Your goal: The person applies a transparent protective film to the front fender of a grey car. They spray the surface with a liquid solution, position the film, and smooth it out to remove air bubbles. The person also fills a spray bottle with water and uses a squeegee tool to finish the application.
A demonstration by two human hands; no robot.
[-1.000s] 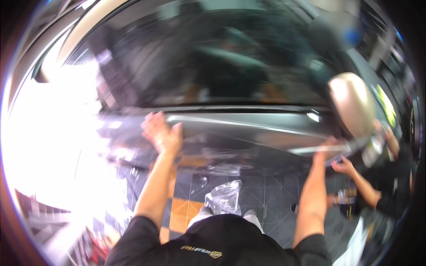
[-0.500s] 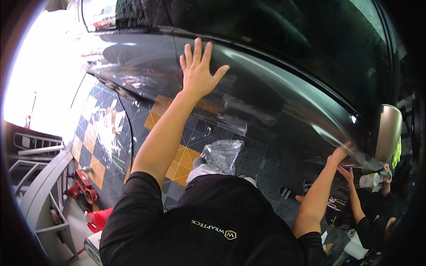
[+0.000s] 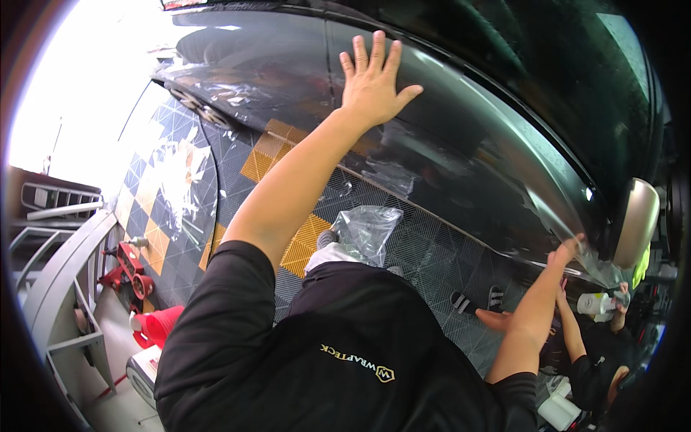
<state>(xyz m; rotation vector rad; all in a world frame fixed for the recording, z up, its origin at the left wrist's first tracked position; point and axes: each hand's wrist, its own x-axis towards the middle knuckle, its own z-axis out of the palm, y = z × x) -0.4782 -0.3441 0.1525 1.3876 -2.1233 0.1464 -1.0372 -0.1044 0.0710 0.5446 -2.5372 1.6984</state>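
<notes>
- The glossy, dark grey car side panel [image 3: 475, 155] is stretching right across in front of the person, under the dark window.
- The left hand [image 3: 373, 90] is lying on it just right of the vertical seam, fingers fanned apart, thumb sticking out rightward, arm reaching up nearly straight.
- The right hand [image 3: 566, 250] is reaching low to the panel's right end, beside some crinkled clear film [image 3: 603, 271]; I can't tell whether it's pinching anything.
- Just above that film, a rounded, gold-coloured wing mirror [image 3: 637, 223] is jutting out.
</notes>
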